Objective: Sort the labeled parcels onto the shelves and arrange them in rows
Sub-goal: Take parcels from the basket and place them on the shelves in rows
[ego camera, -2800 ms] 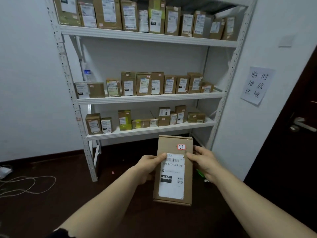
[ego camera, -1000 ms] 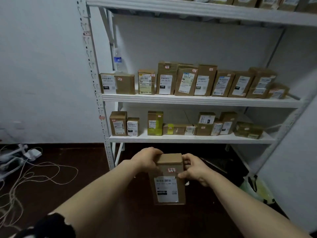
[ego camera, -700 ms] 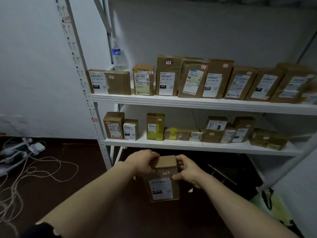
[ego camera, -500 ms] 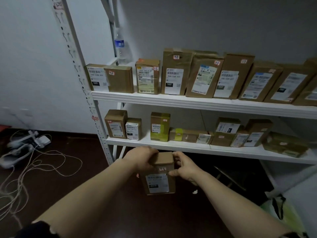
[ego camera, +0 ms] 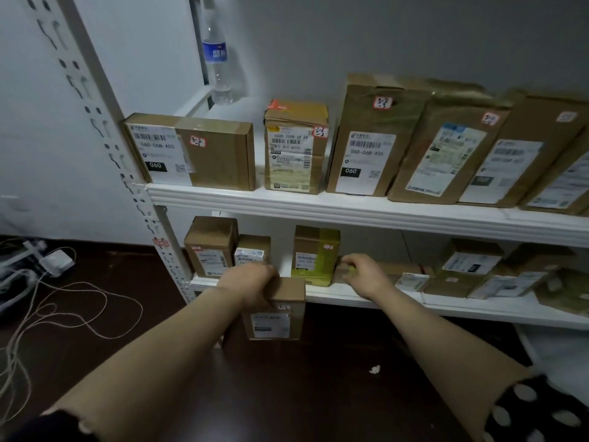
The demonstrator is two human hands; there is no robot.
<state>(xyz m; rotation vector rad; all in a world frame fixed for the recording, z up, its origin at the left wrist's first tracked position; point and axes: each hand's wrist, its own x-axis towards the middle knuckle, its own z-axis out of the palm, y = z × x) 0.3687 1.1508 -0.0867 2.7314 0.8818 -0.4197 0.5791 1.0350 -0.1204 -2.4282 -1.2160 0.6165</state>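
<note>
Left hand (ego camera: 255,283) grips a labeled parcel (ego camera: 275,317) by its top, just below the lower shelf (ego camera: 331,296) edge. Right hand (ego camera: 361,272) curls onto a flat box (ego camera: 340,275) on that shelf, grip unclear, likely to clear a slot next.

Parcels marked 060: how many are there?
2, both on the upper shelf: the wide box at its left end and the tall box third along. More may be hidden or too blurred to read.
</note>
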